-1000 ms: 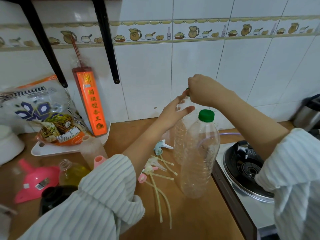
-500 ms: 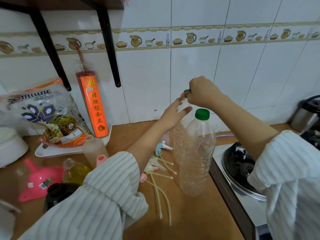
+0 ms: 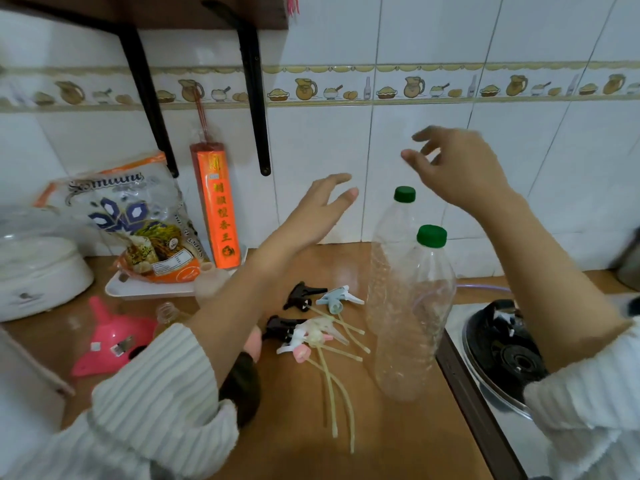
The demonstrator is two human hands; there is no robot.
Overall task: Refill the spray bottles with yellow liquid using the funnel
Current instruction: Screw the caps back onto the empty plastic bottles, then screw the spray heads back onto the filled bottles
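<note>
Both hands hang open and empty. The left hand [image 3: 323, 199] is nearer the pink funnel [image 3: 114, 341], which lies on its side on the counter [image 3: 398, 438] at its seven o'clock, spout toward eleven. The right hand [image 3: 457, 168] hovers above two capped bottles [image 3: 412, 317].

funnel [image 3: 114, 341] left of spray heads [image 3: 313, 318], two bottles [image 3: 414, 317] right

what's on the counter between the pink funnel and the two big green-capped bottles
In the head view, the person's left forearm crosses that stretch, and past it a heap of loose spray triggers with dip tubes lies on the wooden counter, between pink funnel and bottles.
</note>
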